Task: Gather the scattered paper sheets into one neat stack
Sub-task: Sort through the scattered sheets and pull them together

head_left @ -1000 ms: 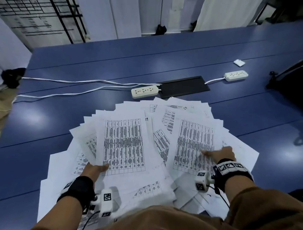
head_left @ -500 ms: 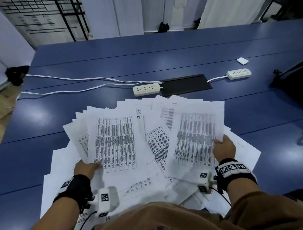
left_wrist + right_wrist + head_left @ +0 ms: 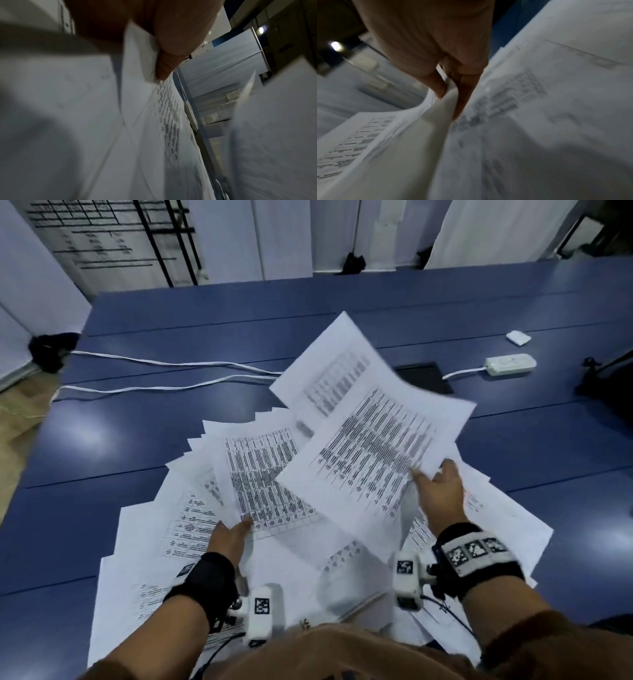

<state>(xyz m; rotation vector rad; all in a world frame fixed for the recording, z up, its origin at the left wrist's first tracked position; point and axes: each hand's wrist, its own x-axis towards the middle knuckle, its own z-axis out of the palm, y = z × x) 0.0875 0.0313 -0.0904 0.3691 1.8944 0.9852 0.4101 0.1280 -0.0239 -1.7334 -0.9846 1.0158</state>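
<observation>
The right hand (image 3: pixel 440 496) pinches a few white printed paper sheets (image 3: pixel 373 440), lifted and tilted above the scattered white paper pile (image 3: pixel 164 529). The left hand (image 3: pixel 229 539) pinches the near edge of a printed sheet (image 3: pixel 263 474) lying on that pile. The pile spreads across the blue desk (image 3: pixel 137 440).

— Where are the paper sheets (image 3: pixel 260 474)?
— Fanned in a loose, overlapping heap at the tabletop's (image 3: pixel 137 446) near edge, printed tables face up.
— All lying flat?
— No. A few lifted sheets (image 3: pixel 373 440) tilt above the heap's right side.
</observation>
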